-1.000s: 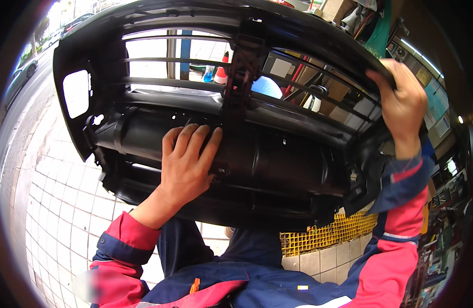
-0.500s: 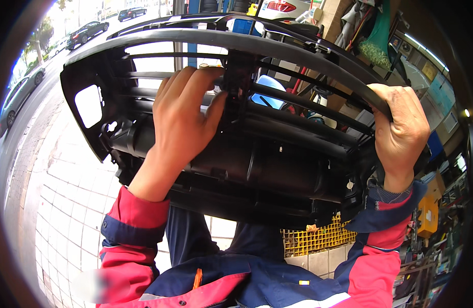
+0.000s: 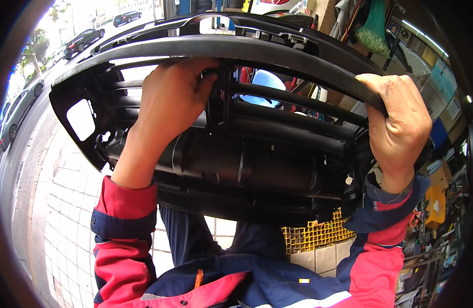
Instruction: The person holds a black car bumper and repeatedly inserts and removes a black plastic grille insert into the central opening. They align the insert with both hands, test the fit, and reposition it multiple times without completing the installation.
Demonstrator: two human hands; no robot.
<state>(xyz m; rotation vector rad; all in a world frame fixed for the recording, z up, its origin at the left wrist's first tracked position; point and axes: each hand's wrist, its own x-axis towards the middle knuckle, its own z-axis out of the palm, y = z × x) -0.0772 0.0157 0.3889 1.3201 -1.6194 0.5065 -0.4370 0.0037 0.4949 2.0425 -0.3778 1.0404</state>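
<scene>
A large black plastic car bumper (image 3: 221,159) with a slatted grille opening is held up in front of my body, its hollow inner side toward me. My left hand (image 3: 172,97) has its fingers curled around the grille's middle upright (image 3: 221,97), just under the long curved top bar (image 3: 195,47). At the right end, my right hand (image 3: 400,115) grips that same bar, thumb on the near side. Part of the grille's left half is hidden behind my left hand and forearm.
Pale paving tiles (image 3: 67,220) and a road with several parked cars (image 3: 85,41) lie to the left. Below the bumper is a yellow floor grating (image 3: 311,236). Cluttered shop goods and a yellow box (image 3: 434,208) stand on the right.
The bumper has shifted slightly left and tilted, so its top bar sits lower over the slats. My left hand has moved left with it; my right hand keeps its grip.
</scene>
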